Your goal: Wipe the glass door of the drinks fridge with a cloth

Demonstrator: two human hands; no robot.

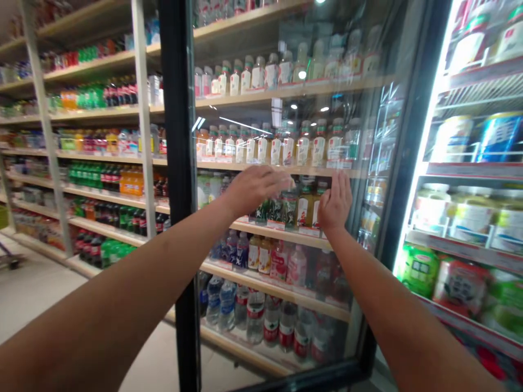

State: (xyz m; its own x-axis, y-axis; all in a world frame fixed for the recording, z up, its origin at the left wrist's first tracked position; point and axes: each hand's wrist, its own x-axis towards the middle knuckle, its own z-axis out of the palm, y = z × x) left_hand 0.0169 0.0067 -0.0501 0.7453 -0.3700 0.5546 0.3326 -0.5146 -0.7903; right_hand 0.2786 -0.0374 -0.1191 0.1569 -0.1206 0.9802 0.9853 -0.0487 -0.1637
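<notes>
While the left hand reaches out before a glass door, its back upward and its fingers extended toward the right, the right hand is raised just to the right of it, fingers straight, close together and pointing up. Both hands are unfolded, and neither is seen to grip anything; whether either one actually touches the glass cannot be told. The door is directly in front of the person, with a black frame running down its left side and along its bottom edge.

Seen through the glass, on the far side, wooden shelves carry rows of drinks: pale-labelled bottles behind and above the hands, pink bottles lower down, and large water bottles with red or blue labels on the bottom shelf. To the right of the door is a lit cooler, where a blue can sits above white-lidded containers, with a green container lower still. To the left, more shelving recedes into the distance, holding green bottles and orange bottles above a pale floor.
</notes>
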